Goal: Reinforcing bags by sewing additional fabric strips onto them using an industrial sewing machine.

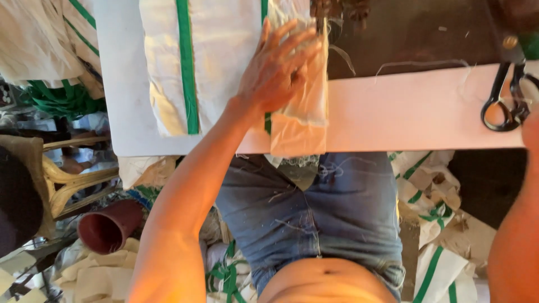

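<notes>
- The left hand (278, 70) lies flat with fingers spread apart, palm pressing down on a white woven sack (224, 62) with green stripes; it grips nothing, it only holds the fabric flat.
- The sack lies directly under that hand on the pale table (404, 115), its folded edge hanging just past the table's near rim, below the wrist.
- Just beyond the fingertips sits the dark head of a sewing machine (339, 11), with the sack's edge running up to it; loose threads trail to the right of the fingers.
- The right hand (530, 132) shows only as a sliver at the frame edge, so I cannot tell whether it is apart or closed. Black scissors (505, 104) lie touching or just beside it, near the table's rim.
- Risk, as I judge it: the fingertips are very near the machine's working end, so a slip forward could bring them under the needle.
- The slick fabric, pinned by one flat palm only, could skew and stitch crooked.
- The scissors sit close to the rim and could be knocked to the floor.
- Below the left elbow lie more sacks (432, 224) and a brown pipe piece (106, 224).
</notes>
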